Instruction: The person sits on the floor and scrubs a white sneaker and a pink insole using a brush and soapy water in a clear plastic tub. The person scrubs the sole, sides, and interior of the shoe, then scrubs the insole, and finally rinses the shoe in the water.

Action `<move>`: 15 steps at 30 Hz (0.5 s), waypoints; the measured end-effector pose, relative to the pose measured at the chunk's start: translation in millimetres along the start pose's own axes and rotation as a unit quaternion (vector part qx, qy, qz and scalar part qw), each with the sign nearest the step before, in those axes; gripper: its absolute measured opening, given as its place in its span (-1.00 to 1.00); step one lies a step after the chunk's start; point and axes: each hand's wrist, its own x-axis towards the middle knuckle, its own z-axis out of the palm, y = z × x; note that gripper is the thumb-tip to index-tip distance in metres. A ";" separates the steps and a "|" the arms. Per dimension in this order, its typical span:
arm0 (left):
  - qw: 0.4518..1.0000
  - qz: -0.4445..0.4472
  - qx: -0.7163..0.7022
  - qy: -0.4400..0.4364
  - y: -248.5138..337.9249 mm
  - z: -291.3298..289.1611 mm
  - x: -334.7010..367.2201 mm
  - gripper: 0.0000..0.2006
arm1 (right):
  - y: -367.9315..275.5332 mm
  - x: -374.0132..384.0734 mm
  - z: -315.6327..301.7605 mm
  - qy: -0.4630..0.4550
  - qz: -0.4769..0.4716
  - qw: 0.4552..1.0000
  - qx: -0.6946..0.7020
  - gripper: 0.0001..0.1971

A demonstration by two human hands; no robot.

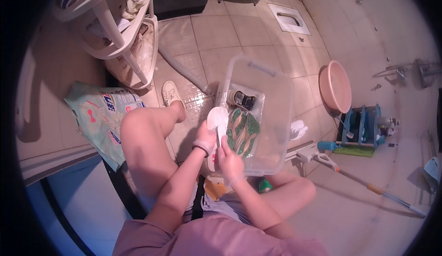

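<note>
"Any print to be read?"

"Mostly on the pale green bag [84, 100] at the left: large blue lettering [109, 101] near its upper edge, with paler characters just beside it."

"Anything else on that bag?"

"A small patch with print [114, 137] lower down, too small to make out. The red shape [90, 112] looks like a picture, not a word."

"And by the clear box [277, 118]?"

"A white piece [212, 165] at its near left has red marks [214, 157], perhaps letters; they are too blurred to tell."
</note>
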 end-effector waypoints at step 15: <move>0.999 -0.022 -0.019 -0.014 3.2 -1.5 -2.1 -0.73 | 18.3 -2.2 14.4 0.027 -0.033 0.999 0.004 -0.57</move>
